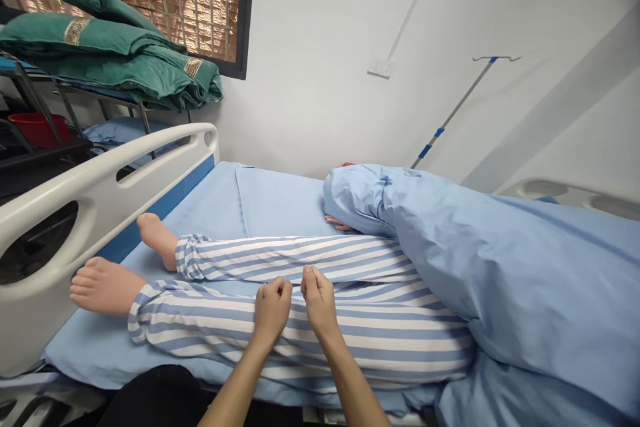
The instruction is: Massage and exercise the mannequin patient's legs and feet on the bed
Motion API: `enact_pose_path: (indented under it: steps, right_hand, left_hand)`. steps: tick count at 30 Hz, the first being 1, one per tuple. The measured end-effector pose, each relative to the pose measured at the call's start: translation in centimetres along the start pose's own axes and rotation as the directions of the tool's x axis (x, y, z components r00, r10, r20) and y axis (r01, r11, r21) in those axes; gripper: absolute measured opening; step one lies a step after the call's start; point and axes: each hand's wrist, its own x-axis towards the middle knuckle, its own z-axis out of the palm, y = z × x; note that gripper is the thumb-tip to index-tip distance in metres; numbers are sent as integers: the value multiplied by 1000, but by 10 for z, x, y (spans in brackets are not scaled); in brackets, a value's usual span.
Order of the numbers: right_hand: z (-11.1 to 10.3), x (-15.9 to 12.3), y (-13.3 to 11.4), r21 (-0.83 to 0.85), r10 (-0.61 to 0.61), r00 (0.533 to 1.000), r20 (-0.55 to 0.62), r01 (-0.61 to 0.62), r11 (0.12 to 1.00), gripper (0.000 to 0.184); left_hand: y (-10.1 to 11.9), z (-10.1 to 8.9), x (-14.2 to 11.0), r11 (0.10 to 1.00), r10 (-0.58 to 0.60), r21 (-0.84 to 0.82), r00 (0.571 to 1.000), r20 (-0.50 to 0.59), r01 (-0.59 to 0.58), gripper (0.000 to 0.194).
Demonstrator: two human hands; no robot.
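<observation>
1. A white wall [310, 34] closes off 12 o'clock. A white wall socket [380, 67] sits on it, and a slim steel drip pole with blue fittings [457, 110] leans at 2 o'clock.
2. At 10 o'clock, a dark-framed window with a metal grille [190, 0] stands above folded green quilts [100, 47] on a neighbouring bed. A red plastic basin [37, 130] lies at 9 o'clock.
3. A hospital bed with a pale blue sheet [280, 200] fills the lower frame, bounded at 9 o'clock by a white plastic footboard [100, 194]. Open sheet stretches toward 12 o'clock.
4. A manikin in blue-and-white striped pyjamas [300, 320] lies across the bed, its bare feet just beside the footboard. A pale blue blanket [500, 267] covers its upper body at 3 o'clock.
5. At 6 o'clock, the left hand [273, 310] and right hand [320, 300] rest side by side on the nearer striped leg. Their fingers [310, 277] curl together into loose fists, with no visible clamp on the cloth.
</observation>
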Motion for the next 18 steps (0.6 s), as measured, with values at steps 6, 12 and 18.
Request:
enact_pose_path:
  steps: [6,12,18]
  right_hand:
    - [10,-13,32,-100,-8,999,37,11,995,35]
    - [16,-15,37,-108,3,1000,11,-2,994,35]
    - [5,-8,35,-12,60,997,-41,-61,998,41]
  left_hand:
    - [0,-1,-1,1000,-2,2,1000,10,2,33]
    - [0,1,2,999,-42,-6,999,10,42,34]
    - [25,1,11,983,-50,-173,997,55,59,34]
